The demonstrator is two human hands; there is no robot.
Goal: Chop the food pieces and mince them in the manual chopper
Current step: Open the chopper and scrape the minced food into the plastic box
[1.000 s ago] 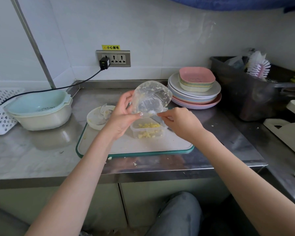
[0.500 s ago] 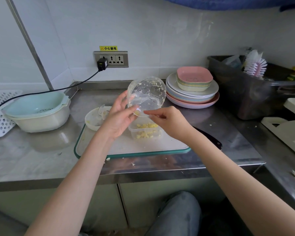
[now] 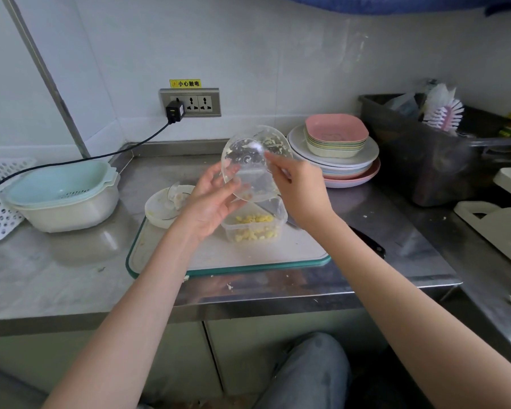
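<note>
Standing beside the person at the steel counter (image 3: 71,290), I saw jeans-clad knees below its front edge and two bare forearms reaching out over a green-rimmed cutting board (image 3: 219,258). On the board sat a small clear tub (image 3: 255,227) with yellow minced food (image 3: 254,228) heaped in its bottom. Just above it, tilted mouth-down toward the tub, was the clear chopper bowl (image 3: 250,163), smeared inside with yellow scraps. The left hand (image 3: 210,202) cradled the bowl's lower left wall, fingers curved around it from below. The right hand (image 3: 300,190) was at the bowl's right rim, fingers bent; it seemed to pinch a slim scraper or the rim itself, and I could not tell which. The bowl looked light, stiff and thin-walled, likely slick with food juice, so I judged the sound hold to be a spread palm under the wall with a thumb on the rim, not a fingertip pinch. Left of the board lay the chopper's white lid (image 3: 163,206), and a dark knife handle (image 3: 366,242) showed behind the right forearm. Farther off stood a mint colander (image 3: 62,190) in a cream basin, stacked plates (image 3: 337,154) topped by pink dishes, a dark bin (image 3: 425,154) holding a pink brush (image 3: 444,113), and a wall socket (image 3: 191,102) with a plugged-in adapter.
</note>
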